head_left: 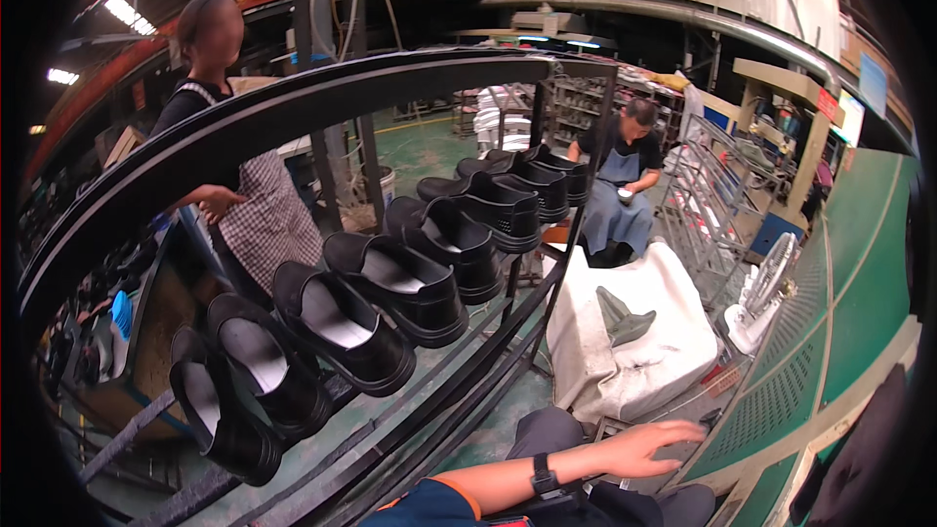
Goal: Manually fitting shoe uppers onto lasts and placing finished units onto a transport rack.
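Note:
My left hand (646,449) reaches to the right, low in the picture, from a dark blue sleeve with orange trim. Its fingers are stretched out and apart, and nothing shows in them. A black watch (544,475) is on that wrist. The fingertips are close to the edge of a green perforated metal panel (781,390); I cannot tell whether they touch it. My right hand is not in view. To the left, several black shoes (390,283) with pale insoles stand in a row on a dark metal rack (332,473).
A white cloth-covered block (625,361) stands beyond my hand, a dark green piece on it. A white fan (766,288) is beside the green panel. Behind the rack stands a person in a checked apron (264,220); another sits in a blue apron (615,205). Metal racks (708,200) stand at right.

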Demonstrator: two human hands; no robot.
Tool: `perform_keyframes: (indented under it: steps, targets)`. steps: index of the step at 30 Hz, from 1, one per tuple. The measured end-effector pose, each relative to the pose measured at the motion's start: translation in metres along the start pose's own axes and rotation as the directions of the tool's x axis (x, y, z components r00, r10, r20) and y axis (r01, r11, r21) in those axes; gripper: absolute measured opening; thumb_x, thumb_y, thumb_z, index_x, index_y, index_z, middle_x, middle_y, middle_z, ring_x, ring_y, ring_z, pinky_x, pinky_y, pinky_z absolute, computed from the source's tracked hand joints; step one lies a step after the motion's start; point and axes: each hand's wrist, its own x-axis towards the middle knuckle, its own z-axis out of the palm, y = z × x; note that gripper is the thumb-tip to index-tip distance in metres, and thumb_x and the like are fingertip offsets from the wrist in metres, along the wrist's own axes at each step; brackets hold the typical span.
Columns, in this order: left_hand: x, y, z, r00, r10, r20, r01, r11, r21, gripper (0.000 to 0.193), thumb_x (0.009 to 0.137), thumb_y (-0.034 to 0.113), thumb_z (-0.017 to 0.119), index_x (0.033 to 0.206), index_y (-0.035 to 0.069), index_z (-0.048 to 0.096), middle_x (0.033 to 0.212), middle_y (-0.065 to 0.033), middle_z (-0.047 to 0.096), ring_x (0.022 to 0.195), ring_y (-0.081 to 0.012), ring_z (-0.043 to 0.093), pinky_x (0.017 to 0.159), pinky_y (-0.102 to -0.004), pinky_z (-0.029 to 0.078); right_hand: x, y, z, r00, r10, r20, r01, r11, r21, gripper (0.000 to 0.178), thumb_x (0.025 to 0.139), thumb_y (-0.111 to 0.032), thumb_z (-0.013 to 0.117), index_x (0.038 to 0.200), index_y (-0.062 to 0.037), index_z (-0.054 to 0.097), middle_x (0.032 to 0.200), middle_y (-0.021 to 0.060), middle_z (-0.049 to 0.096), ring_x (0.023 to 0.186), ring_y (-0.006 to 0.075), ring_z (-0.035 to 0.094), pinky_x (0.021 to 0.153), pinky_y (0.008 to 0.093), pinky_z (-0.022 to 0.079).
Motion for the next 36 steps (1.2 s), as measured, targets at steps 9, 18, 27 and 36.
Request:
perform_keyframes:
  steps: [9, 18, 27, 36]
  targets:
    - [0.063, 0.039, 0.035, 0.963, -0.035, 0.268, 0.260, 0.398, -0.880, 0.101, 0.089, 0.061, 0.058, 0.158, 0.020, -0.003, 0.161, -0.0127, 0.018, 0.142, -0.0267, 0.032, 0.106, -0.0391, 0.038, 0.011, -0.003, 0.041, 0.936, -0.125, 0.330, 0.060, 0.978, 0.201, 0.090, 0.080, -0.060, 0.066, 0.146, -0.0052, 0.039, 0.132, 0.0304, 0.054, 0.112, 0.0384, 0.061, 0.098, 0.0476, 0.049]
    - [-0.056, 0.059, 0.064, 0.515, -0.850, 0.115, 0.162, -0.036, -0.986, 0.053, 0.094, 0.020, 0.058, 0.142, 0.002, 0.046, 0.116, -0.0135, 0.068, 0.099, -0.0245, 0.066, 0.089, -0.0393, 0.053, -0.028, 0.102, 0.326, 0.835, 0.213, 0.507, -0.508, 0.653, 0.562, 0.069, 0.091, -0.066, 0.042, 0.115, -0.0061, 0.065, 0.113, 0.0200, 0.068, 0.101, 0.0391, 0.066, 0.086, 0.0518, 0.053]
    - [-0.128, -0.039, 0.078, 0.547, -0.653, 0.524, 0.282, -0.446, -0.850, 0.040, 0.093, 0.026, 0.058, 0.125, 0.001, 0.059, 0.109, -0.0161, 0.070, 0.093, -0.0242, 0.069, 0.083, -0.0340, 0.055, -0.063, 0.305, 0.320, 0.680, 0.526, 0.511, -0.680, 0.193, 0.707, 0.039, 0.095, -0.035, 0.053, 0.112, -0.0005, 0.061, 0.115, 0.0227, 0.065, 0.107, 0.0349, 0.062, 0.098, 0.0484, 0.048]
    - [-0.074, -0.073, 0.096, 0.361, -0.692, 0.625, 0.440, -0.464, -0.769, 0.031, 0.090, 0.033, 0.057, 0.097, 0.006, 0.068, 0.082, -0.0102, 0.073, 0.061, -0.0194, 0.069, 0.056, -0.0292, 0.057, -0.054, 0.415, 0.315, 0.640, 0.711, 0.292, -0.590, 0.211, 0.780, 0.044, 0.083, -0.053, 0.059, 0.088, -0.0094, 0.062, 0.089, 0.0112, 0.068, 0.089, 0.0307, 0.065, 0.086, 0.0491, 0.052]
